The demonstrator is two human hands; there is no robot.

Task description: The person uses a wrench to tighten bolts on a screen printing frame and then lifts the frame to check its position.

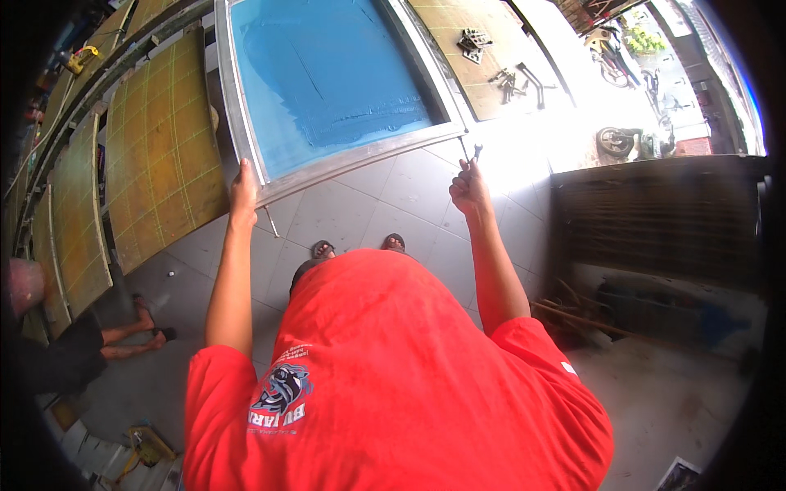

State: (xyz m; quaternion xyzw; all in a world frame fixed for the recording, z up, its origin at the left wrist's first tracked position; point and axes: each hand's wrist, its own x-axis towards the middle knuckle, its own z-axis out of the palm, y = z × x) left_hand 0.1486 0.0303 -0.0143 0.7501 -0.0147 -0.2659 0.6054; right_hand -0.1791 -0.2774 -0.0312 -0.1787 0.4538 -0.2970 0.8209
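Note:
A large metal-framed screen point(360, 154) with a blue, paint-smeared panel point(327, 74) extends out in front of me. My left hand point(243, 195) is closed on its near left corner, with the thumb along the frame's side. Just below the near right corner, my right hand point(470, 192) is closed round a wrench point(477, 152), whose head sticks up out of the fist. A thin bolt or rod point(464, 147) hangs from that corner beside the wrench; whether they touch I cannot tell. Near my left hand, another bolt point(271, 222) hangs under the frame.
Yellow-brown boards with grid lines point(164, 139) stand to the left. Metal clamps or brackets point(474, 44) and loose metal parts point(512, 84) lie on a board point(442, 24) at the far right. A dark slatted cabinet point(655, 221) stands right. Another person's legs point(135, 337) show at left.

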